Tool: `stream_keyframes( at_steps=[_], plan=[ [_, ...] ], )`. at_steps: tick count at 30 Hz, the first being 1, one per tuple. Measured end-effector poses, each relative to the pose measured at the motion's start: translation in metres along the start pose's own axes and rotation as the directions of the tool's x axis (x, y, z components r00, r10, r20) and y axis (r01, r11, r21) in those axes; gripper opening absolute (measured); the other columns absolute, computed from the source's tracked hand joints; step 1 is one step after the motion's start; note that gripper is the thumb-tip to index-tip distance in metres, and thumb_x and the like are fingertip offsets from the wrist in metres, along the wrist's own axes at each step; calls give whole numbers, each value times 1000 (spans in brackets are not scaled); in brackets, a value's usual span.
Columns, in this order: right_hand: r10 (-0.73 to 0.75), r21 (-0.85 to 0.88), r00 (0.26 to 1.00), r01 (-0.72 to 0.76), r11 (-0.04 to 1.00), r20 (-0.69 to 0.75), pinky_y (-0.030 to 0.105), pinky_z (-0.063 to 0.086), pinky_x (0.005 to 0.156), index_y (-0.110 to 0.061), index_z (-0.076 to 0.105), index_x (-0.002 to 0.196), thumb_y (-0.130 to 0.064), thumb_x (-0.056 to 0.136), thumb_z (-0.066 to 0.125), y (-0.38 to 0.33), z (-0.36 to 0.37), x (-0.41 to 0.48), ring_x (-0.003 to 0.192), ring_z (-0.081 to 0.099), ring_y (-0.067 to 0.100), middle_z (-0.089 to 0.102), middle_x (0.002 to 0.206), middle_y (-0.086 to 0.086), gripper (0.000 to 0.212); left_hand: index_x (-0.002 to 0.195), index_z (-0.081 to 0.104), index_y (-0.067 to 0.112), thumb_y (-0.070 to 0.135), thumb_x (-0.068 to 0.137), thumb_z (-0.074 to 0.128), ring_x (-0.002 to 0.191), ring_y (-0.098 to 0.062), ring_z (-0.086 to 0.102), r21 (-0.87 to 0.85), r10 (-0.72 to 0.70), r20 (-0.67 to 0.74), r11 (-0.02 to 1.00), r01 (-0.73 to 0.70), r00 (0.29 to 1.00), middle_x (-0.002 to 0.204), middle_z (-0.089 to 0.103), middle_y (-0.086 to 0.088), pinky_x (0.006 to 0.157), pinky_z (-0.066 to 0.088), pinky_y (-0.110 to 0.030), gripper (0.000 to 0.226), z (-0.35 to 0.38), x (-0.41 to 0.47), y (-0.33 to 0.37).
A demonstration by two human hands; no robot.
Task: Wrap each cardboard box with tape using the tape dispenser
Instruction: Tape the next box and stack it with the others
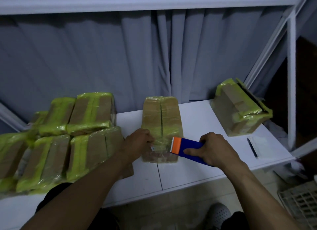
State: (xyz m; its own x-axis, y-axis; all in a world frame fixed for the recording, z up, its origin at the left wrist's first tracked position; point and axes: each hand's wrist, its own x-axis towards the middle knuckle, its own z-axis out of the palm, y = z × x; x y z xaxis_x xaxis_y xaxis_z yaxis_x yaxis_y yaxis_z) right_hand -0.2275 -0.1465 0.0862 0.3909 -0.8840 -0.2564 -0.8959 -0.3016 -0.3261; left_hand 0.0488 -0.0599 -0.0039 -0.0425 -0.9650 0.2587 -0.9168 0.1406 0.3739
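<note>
White table (197,119): left hand (139,141) steadies box (161,116), grip unclear; right hand (216,150), gripping dispenser (188,146) at 3 o'clock, should pull taut, level.

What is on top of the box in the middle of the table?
The left hand lies on the middle box, near end, over glossy tape. The right hand holds the blue tape dispenser at its right edge. The surface beneath the left hand is hidden.
</note>
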Motion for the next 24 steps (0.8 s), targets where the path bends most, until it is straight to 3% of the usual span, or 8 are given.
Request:
stream_keyframes(
  at_steps=[2,3,5,7,11,15,21,24],
  plan=[
    [24,-26,999,-25,999,-22,23,45,57,-18,62,85,-71,69,80,-1,5,3,68,63,11,63,75,-8,58,88,74,-3,2,85,68,82,-4,57,-55,-58,48,997,60,997,93,68,-11,75,39,-11,8,7,-3,1],
    [32,-36,999,-33,999,-27,23,47,59,-18,62,89,-71,69,81,-2,7,5,70,63,12,63,78,-7,60,93,73,0,6,88,64,88,-1,55,-68,-77,88,994,83,993,100,66,-6,78,42,-17,11,10,-5,0],
    [45,-38,999,-45,998,-22,25,50,62,-19,61,95,-72,68,81,-3,12,10,74,65,14,63,83,-6,63,95,74,9,15,84,66,93,-15,62,7,-77,109,997,76,991,102,67,-3,78,51,-29,15,11,-7,-3],
    [56,-34,998,-56,998,-17,26,53,64,-19,62,98,-73,66,80,-2,14,13,76,66,15,64,85,-6,66,91,76,12,14,70,78,85,-28,68,95,-20,116,995,9,993,94,70,-6,72,57,-35,21,10,-8,-3],
    [62,-39,998,-62,997,-2,27,54,66,-16,64,107,-72,68,80,-4,14,16,77,66,15,68,92,-4,71,113,72,13,24,77,74,98,-29,69,126,11,32,992,-15,999,111,72,-7,85,57,-43,39,16,-9,26],
    [74,-21,997,-73,997,18,27,55,68,-16,64,110,-71,68,81,-3,12,17,79,66,16,71,100,-1,71,102,74,4,19,60,92,79,-30,73,141,42,-19,989,-39,999,94,75,-13,64,62,-47,48,26,-6,45],
    [46,35,998,-48,998,54,26,56,68,-16,65,110,-71,70,81,-1,6,13,78,67,15,68,96,-4,70,109,76,19,33,63,91,91,-26,70,236,-25,50,972,13,998,102,75,-2,73,60,-40,50,22,-1,36],
    [30,117,997,-39,992,75,22,52,61,-19,64,105,-71,67,81,1,-3,8,73,66,13,65,89,-8,67,124,68,18,45,86,56,113,-21,61,22,-218,98,976,217,971,120,66,-1,93,50,-26,49,15,-1,34]
  ],
)
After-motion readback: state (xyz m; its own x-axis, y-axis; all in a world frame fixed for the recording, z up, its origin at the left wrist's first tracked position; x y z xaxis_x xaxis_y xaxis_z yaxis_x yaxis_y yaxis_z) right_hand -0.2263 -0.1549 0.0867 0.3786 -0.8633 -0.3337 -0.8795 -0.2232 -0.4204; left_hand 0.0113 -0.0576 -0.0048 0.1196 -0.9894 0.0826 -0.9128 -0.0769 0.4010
